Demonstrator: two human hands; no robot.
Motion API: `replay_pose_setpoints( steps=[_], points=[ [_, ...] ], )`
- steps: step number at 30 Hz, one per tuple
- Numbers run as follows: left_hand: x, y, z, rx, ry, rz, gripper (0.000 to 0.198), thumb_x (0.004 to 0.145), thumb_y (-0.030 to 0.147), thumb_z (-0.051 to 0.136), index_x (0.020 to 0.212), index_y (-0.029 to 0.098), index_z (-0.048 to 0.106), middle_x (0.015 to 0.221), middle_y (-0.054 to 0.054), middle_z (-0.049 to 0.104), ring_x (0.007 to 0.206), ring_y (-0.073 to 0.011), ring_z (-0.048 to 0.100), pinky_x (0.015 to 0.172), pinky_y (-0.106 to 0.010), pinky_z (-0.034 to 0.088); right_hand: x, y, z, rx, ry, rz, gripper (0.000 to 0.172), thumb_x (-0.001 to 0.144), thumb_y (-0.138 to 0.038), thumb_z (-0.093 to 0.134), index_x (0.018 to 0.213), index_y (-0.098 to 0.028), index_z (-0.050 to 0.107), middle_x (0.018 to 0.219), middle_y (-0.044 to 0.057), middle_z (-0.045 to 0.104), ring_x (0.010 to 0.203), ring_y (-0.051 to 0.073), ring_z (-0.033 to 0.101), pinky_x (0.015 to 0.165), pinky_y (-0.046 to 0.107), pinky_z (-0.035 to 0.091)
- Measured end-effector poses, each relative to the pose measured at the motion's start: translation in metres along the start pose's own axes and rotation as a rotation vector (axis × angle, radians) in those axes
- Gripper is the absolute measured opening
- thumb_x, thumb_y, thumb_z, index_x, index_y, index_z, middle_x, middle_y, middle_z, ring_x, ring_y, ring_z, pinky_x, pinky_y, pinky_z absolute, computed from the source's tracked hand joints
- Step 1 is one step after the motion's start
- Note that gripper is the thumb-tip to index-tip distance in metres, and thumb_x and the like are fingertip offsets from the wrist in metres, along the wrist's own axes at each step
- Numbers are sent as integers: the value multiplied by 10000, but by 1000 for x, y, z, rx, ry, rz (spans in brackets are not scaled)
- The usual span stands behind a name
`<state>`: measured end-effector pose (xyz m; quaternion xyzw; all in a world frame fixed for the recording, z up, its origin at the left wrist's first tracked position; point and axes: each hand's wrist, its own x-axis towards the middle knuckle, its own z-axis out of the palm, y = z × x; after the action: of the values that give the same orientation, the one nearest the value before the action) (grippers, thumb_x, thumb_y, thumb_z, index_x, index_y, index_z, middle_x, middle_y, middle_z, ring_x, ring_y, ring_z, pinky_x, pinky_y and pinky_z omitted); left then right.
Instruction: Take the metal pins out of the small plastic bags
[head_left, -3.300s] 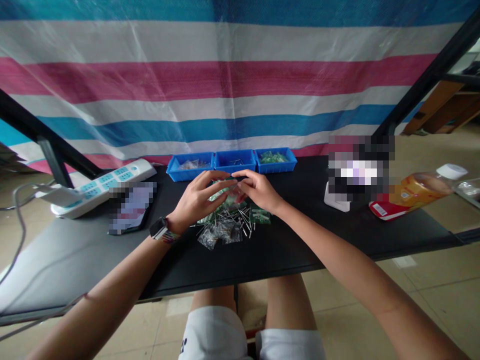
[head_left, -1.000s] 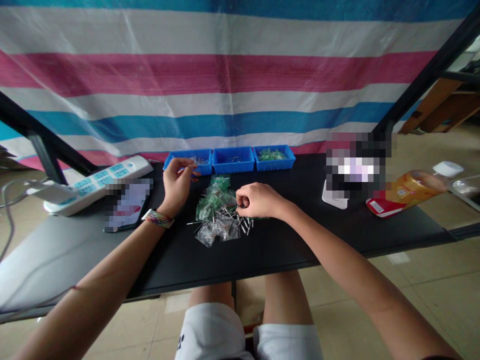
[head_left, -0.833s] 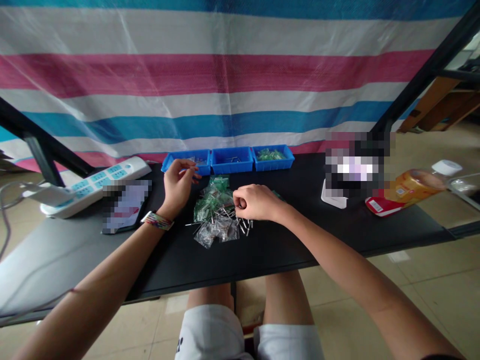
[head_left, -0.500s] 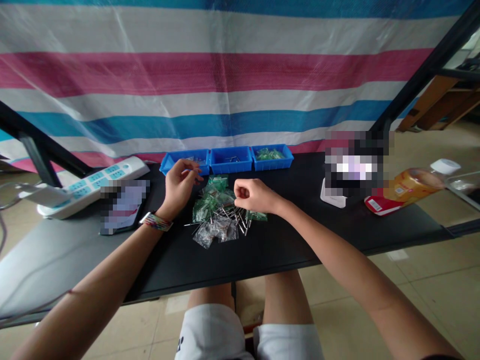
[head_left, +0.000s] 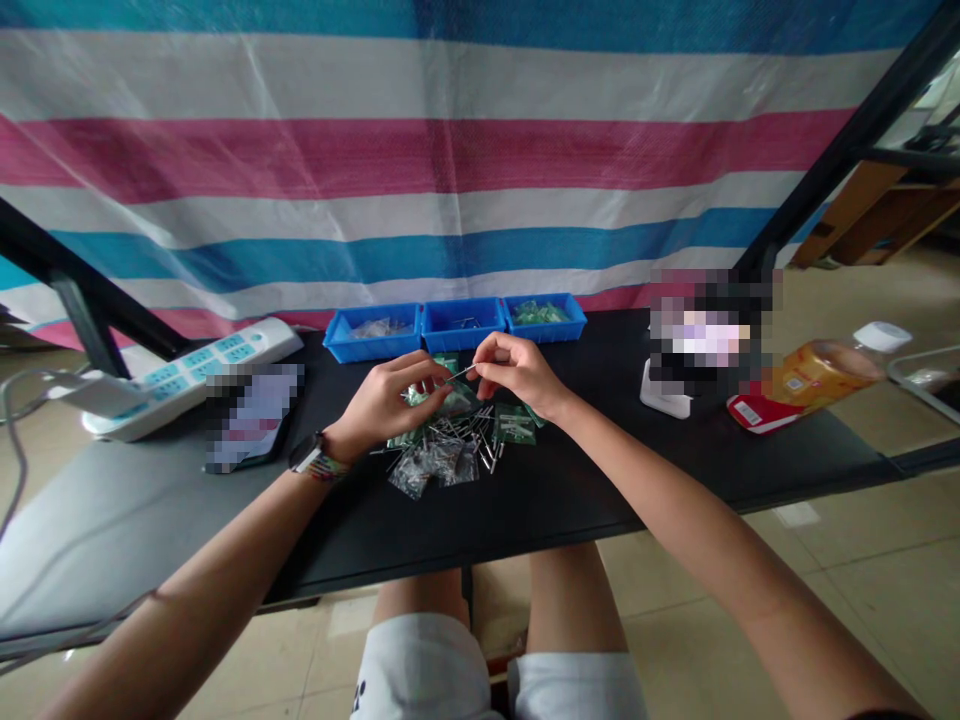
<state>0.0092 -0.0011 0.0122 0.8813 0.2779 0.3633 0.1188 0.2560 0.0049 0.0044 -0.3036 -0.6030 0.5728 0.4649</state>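
Observation:
A thin metal pin (head_left: 460, 374) spans the gap between my two hands, over the loose pile. My left hand (head_left: 394, 395) pinches its left end, and the fingertips of my right hand (head_left: 517, 372) close on the other. Beneath them lie green plastic packets (head_left: 516, 425), partly covered by the hands. Loose silvery pins (head_left: 469, 428) are scattered through the pile. Small clear bags (head_left: 435, 465) with tiny contents too small to make out lie at its front.
Three blue bins stand behind the pile: a left bin (head_left: 367, 350) with clear bags, a middle bin (head_left: 463, 337) with a few pins, a right bin (head_left: 551, 332) with green packets. A power strip (head_left: 202, 375) and phone (head_left: 255, 418) lie left; a bottle (head_left: 829, 373) lies right.
My left hand has come away from the left bin, moving right and down towards my right hand. My right hand has risen slightly, and the pin now shows between both.

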Motion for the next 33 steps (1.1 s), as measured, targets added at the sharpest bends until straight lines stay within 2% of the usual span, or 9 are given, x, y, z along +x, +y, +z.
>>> replay_pose_setpoints(
  steps=[6, 11, 14, 19, 25, 29, 33],
  points=[
    [2, 0, 1, 8, 95, 0, 163, 1052, 293, 660, 963, 192, 752, 896, -55, 741, 773, -161, 685, 710, -286, 535, 0, -1, 2, -53, 41, -31, 255, 792, -352, 824, 869, -199, 635, 815, -4, 726, 588, 128, 692, 569, 260, 569],
    [5, 4, -1, -48, 118, -53, 234, 1064, 330, 654, 910, 181, 749, 844, -53, 748, 741, -160, 689, 698, -281, 537, -1, -4, 3, -77, 58, -74, 270, 786, -358, 859, 840, -192, 654, 793, -17, 680, 627, 131, 688, 606, 275, 576],
    [6, 5, -2, -49, 124, -75, 263, 1070, 354, 645, 900, 179, 746, 854, -60, 762, 757, -167, 701, 729, -291, 551, -2, -3, 5, -81, 53, -62, 327, 790, -427, 883, 841, -192, 662, 767, -17, 673, 617, 133, 671, 592, 275, 565],
    [3, 1, 0, -56, 171, -72, 151, 1011, 328, 736, 1048, 184, 763, 864, -38, 751, 728, -146, 690, 667, -255, 550, 0, 4, 6, -75, 41, -35, 457, 794, -586, 879, 857, -185, 668, 812, 17, 720, 590, 124, 645, 574, 275, 558],
    [2, -1, 2, -54, 163, -73, 126, 988, 317, 755, 1001, 191, 751, 894, -43, 754, 735, -141, 686, 676, -258, 565, 2, 10, 6, -88, 87, -41, 533, 801, -693, 838, 866, -192, 665, 810, 26, 736, 585, 127, 640, 568, 271, 558],
    [3, 1, 1, -43, 165, -109, 143, 1010, 324, 720, 971, 189, 746, 879, -45, 754, 746, -145, 691, 660, -252, 550, 2, 9, 6, -88, 95, -47, 486, 824, -651, 827, 878, -196, 665, 836, 28, 734, 592, 127, 649, 569, 274, 565],
    [4, 0, 1, -27, 160, -141, 181, 1025, 351, 702, 955, 189, 741, 866, -43, 754, 742, -147, 686, 667, -253, 536, 0, 6, 7, -47, 124, -50, 395, 777, -497, 893, 905, -198, 670, 812, -4, 697, 578, 130, 660, 558, 278, 565]
  ],
)
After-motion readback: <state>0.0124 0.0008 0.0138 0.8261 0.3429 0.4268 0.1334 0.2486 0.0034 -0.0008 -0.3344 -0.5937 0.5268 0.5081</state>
